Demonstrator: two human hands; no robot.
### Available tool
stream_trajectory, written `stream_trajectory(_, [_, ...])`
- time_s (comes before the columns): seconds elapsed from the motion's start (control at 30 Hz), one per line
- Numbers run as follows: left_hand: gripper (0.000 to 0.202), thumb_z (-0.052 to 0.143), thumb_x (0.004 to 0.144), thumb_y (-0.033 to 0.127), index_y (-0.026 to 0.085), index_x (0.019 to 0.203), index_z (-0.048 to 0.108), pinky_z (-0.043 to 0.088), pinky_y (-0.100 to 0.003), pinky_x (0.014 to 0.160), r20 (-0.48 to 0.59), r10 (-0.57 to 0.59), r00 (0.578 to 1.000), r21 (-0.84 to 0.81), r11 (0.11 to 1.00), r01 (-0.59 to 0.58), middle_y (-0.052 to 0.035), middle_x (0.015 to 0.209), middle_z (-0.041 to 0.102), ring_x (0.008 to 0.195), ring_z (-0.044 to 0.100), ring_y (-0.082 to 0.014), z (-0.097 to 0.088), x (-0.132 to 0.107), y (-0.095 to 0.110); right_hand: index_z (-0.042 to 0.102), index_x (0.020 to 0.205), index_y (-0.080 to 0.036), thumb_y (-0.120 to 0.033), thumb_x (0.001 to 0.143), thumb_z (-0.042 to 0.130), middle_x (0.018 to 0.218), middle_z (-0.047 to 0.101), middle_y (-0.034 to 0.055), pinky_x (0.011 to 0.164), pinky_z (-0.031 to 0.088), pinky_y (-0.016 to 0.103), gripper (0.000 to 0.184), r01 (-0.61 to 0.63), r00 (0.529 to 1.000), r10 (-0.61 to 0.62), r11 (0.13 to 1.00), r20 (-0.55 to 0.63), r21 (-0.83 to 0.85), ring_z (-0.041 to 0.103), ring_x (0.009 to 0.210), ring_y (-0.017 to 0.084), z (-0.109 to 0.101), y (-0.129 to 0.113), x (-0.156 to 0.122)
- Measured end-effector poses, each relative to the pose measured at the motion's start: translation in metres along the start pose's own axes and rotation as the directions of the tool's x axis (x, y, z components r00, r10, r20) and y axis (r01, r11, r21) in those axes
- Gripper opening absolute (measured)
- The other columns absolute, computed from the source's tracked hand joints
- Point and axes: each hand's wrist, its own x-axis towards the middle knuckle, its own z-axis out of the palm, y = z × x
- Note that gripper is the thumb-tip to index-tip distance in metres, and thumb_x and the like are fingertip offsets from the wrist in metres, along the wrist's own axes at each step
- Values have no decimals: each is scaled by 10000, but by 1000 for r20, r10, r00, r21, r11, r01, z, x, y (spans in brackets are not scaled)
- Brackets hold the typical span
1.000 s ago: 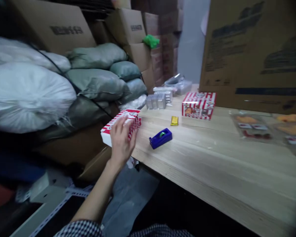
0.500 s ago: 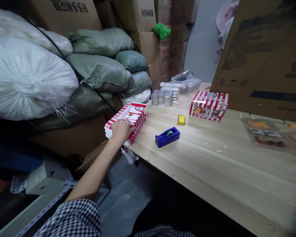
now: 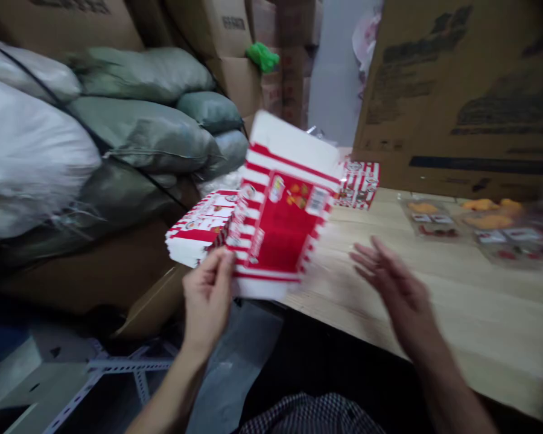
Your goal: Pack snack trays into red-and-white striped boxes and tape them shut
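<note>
My left hand (image 3: pixel 210 295) pinches the lower left edge of a flat folded carton (image 3: pixel 283 223), red and white striped with a barcode on its red panel. The carton is held up, tilted, above the table's near edge. Behind it on the left lies a stack of matching flat cartons (image 3: pixel 199 223). My right hand (image 3: pixel 393 280) hovers over the table with its fingers apart, holding nothing, to the right of the carton. A made-up striped box (image 3: pixel 359 184) stands farther back, partly covered by the held carton.
Clear packs with orange pieces (image 3: pixel 429 218) lie on the wooden table (image 3: pixel 470 313) at the right. A large cardboard box (image 3: pixel 452 102) stands at the back. Stuffed sacks (image 3: pixel 149 132) are piled on the left, and a metal frame (image 3: pixel 131 364) is below.
My left hand has lifted one flat carton off the stack and brought it to the right. My right hand has come into view. The view has turned right; the carton now covers the tape dispenser's area.
</note>
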Motion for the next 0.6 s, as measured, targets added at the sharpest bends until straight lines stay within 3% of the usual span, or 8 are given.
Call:
stream_trajectory(0.03, [304,571,963,444,193,991,740,557,-261,699,188,-134,973,-129,979,160,-39,896,760,779,694,-189,17,-19,-8,494,1442,-408,-440,947,646,1457,575,38,1097,476,487,518,-31,999,33,999,-40,41,569,1299,276,4,11,-9])
stream_trajectory(0.1, [359,559,960,483,188,1063,736,572,-291,667,532,-283,798,-234,857,460,-70,928,775,790,717,-220,50,-54,-28,474,1450,-422,-468,935,647,1440,601,25,1069,508,499,545,-117,983,134,983,-122,140,578,1303,301,7,34,-28])
stream_trajectory(0.13, [376,586,946,480,192,1152,714,584,-311,711,620,-302,724,-234,810,538,-84,996,778,843,727,-233,65,-69,-38,482,1442,-406,-474,933,646,1423,616,32,1034,535,506,540,-173,969,200,969,-145,178,587,1295,317,6,45,-37])
stream_trajectory(0.17, [415,609,934,472,202,1242,676,589,-327,761,644,-310,700,-231,793,564,-92,1068,772,903,729,-242,78,-81,-47,492,1432,-392,-478,926,653,1404,632,38,999,560,505,537,-232,952,263,953,-156,194,592,1290,328,3,54,-46])
stream_trajectory(0.3, [472,616,934,432,227,1359,596,543,-374,974,620,-290,729,-185,849,495,-94,1283,707,1118,685,-257,114,-108,-66,467,1447,-400,-509,891,685,1405,634,25,982,574,505,608,-407,890,433,895,-141,184,588,1302,342,-17,71,-80])
stream_trajectory(0.37, [436,596,950,419,223,1340,603,511,-384,1031,649,-272,710,-203,838,507,-92,1320,687,1156,670,-254,123,-115,-67,417,1482,-411,-539,896,666,1459,590,16,1049,529,513,649,-435,873,460,885,-165,163,566,1331,330,-23,74,-90])
stream_trajectory(0.5, [483,650,920,424,204,1343,579,514,-393,1032,707,-273,652,-244,772,588,-105,1292,697,1142,679,-256,132,-125,-63,347,1529,-389,-611,937,559,1578,454,12,1210,345,496,667,-417,887,429,903,-169,101,413,1463,283,-21,82,-98])
stream_trajectory(0.6, [569,719,871,409,205,1376,554,497,-395,1059,706,-247,664,-229,807,544,-106,1317,681,1193,653,-263,134,-127,-60,277,1562,-372,-634,962,487,1618,389,27,1240,288,471,688,-384,916,392,919,-90,94,365,1491,258,-15,84,-99])
